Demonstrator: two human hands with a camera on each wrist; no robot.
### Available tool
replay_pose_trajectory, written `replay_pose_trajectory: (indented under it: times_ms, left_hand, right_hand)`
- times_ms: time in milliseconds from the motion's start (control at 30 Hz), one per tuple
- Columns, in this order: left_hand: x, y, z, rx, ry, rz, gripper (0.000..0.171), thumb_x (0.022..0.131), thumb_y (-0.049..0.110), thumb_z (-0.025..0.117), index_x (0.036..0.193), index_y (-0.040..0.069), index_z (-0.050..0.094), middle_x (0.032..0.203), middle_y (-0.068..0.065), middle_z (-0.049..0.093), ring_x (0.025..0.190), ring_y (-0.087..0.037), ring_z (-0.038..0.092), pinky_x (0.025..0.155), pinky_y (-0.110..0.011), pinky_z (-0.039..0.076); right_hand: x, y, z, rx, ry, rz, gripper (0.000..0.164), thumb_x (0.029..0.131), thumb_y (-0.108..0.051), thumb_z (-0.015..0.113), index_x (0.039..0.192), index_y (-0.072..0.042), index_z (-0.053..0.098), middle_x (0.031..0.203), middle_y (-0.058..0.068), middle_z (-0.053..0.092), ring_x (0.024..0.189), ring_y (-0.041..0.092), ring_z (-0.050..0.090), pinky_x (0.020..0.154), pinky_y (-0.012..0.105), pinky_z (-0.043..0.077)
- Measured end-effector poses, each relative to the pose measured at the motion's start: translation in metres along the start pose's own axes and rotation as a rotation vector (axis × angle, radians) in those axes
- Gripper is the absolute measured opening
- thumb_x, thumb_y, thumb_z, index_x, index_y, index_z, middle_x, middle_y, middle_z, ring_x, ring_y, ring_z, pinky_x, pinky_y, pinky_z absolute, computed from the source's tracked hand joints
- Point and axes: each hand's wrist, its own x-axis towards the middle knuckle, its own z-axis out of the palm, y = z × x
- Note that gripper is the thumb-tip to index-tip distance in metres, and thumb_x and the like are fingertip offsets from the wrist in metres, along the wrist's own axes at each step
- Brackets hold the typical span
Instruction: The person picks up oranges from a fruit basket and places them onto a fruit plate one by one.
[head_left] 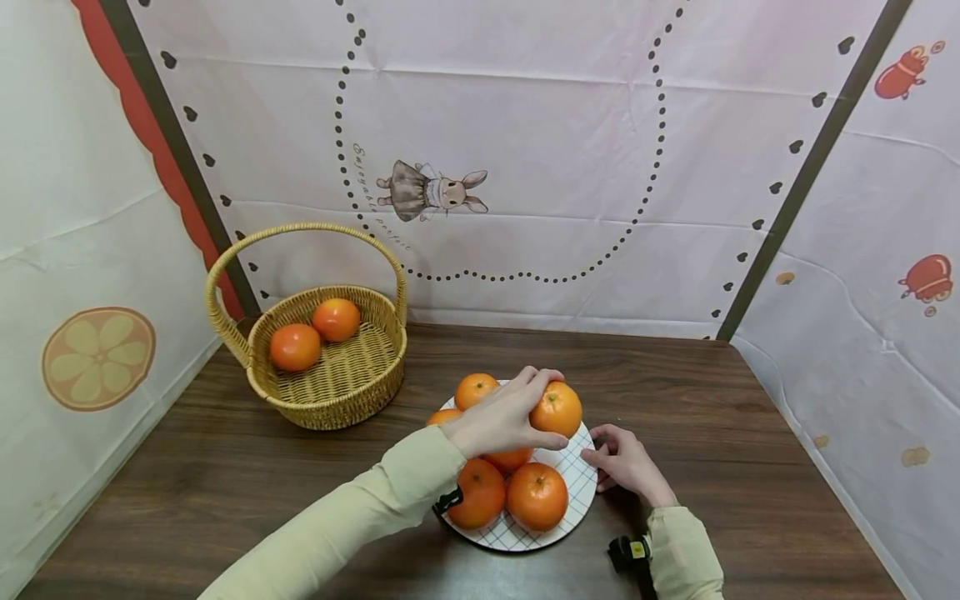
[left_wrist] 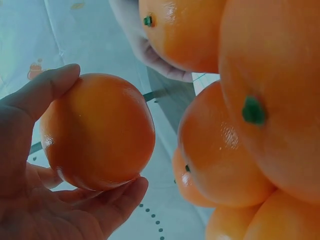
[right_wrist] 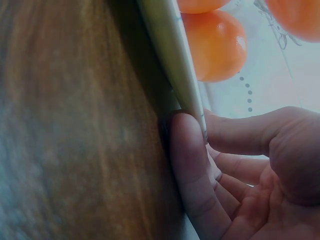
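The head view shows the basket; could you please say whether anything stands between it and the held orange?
Yes: the left hand and two oranges back left on the plate lie between the held orange and the basket.

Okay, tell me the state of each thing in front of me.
Left hand: gripping one fruit
Held fruit: unpeeled, between thumb and fingers
Right hand: pinching the plate's rim
Plate: loaded, edge held
Plate fruits: unpeeled, clustered
Basket: upright, handle up
Basket fruits: two, unpeeled

Tabletop [head_left: 420, 387] gap between basket [head_left: 341, 408] and plate [head_left: 579, 479], handle [head_left: 307, 227] arching above basket, oranges [head_left: 537, 498] crowding plate, right hand [head_left: 630, 463] at plate's right
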Motion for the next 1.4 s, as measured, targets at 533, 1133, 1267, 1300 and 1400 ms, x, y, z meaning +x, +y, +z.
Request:
replay_pose_trajectory:
  times_ms: [533, 1133, 1267, 1300, 1400]
  left_hand:
    - [0.005, 0.002, 0.017, 0.182, -0.056, 0.021, 0.077, 0.088, 0.051, 0.073, 0.149, 0.016, 0.041, 0.139, -0.006, 0.058, 0.125, -0.021, 0.057, 0.11, -0.045, 0.044]
    - [0.012, 0.007, 0.027, 0.256, -0.169, -0.011, 0.076, 0.092, 0.048, 0.07, 0.151, 0.014, 0.037, 0.141, -0.008, 0.055, 0.129, -0.02, 0.054, 0.115, -0.041, 0.039]
    - [0.017, 0.01, 0.029, 0.279, -0.201, -0.036, 0.075, 0.092, 0.047, 0.069, 0.151, 0.016, 0.037, 0.142, -0.007, 0.054, 0.131, -0.022, 0.053, 0.115, -0.041, 0.039]
    - [0.018, 0.011, 0.03, 0.288, -0.207, -0.04, 0.074, 0.092, 0.047, 0.069, 0.151, 0.016, 0.037, 0.142, -0.006, 0.054, 0.131, -0.023, 0.053, 0.115, -0.04, 0.04]
    - [0.02, 0.014, 0.032, 0.314, -0.217, -0.042, 0.075, 0.092, 0.046, 0.07, 0.151, 0.016, 0.037, 0.142, -0.006, 0.053, 0.131, -0.023, 0.052, 0.115, -0.039, 0.039]
  right_hand:
    - [0.0, 0.0, -0.001, 0.001, -0.005, -0.005, 0.035, 0.096, -0.007, 0.064, 0.127, 0.006, 0.054, 0.077, 0.01, 0.061, 0.057, 0.017, 0.062, 0.058, 0.034, 0.06]
    - [0.0, -0.001, 0.0, -0.013, -0.012, 0.003, 0.037, 0.096, -0.005, 0.064, 0.129, 0.007, 0.052, 0.076, 0.01, 0.06, 0.057, 0.017, 0.062, 0.056, 0.034, 0.059]
    - [0.0, -0.001, 0.0, -0.017, -0.013, -0.003, 0.04, 0.095, -0.006, 0.065, 0.13, 0.007, 0.051, 0.076, 0.01, 0.06, 0.056, 0.017, 0.062, 0.056, 0.035, 0.059]
    - [0.0, -0.001, 0.0, -0.017, -0.012, -0.004, 0.04, 0.095, -0.005, 0.065, 0.13, 0.008, 0.051, 0.076, 0.009, 0.059, 0.056, 0.017, 0.062, 0.056, 0.035, 0.059]
    - [0.0, -0.001, 0.0, -0.01, -0.01, -0.005, 0.041, 0.094, -0.003, 0.064, 0.131, 0.008, 0.05, 0.075, 0.009, 0.058, 0.055, 0.017, 0.062, 0.056, 0.035, 0.059]
